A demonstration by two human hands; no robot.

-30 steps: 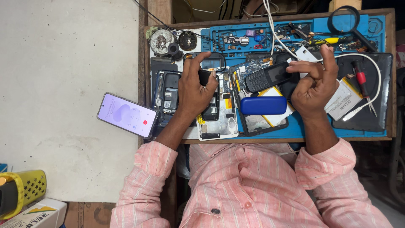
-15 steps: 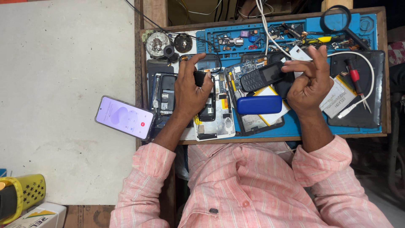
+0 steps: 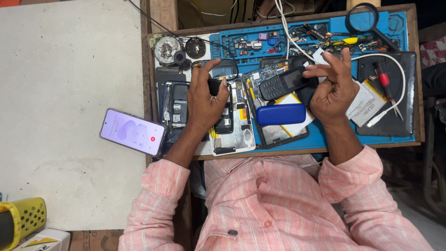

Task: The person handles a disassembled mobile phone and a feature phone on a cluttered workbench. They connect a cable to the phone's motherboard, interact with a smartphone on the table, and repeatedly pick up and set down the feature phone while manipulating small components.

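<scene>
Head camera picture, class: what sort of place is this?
Probably a phone repair bench. A blue work mat holds opened phones, a screwdriver and a magnifying glass; the right hand holds a keypad phone.

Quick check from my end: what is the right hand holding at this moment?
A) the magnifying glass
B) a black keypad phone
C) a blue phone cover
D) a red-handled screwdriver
B: the right hand has its fingers around the black keypad phone, while the blue phone cover lies untouched on the mat just below it.
</scene>
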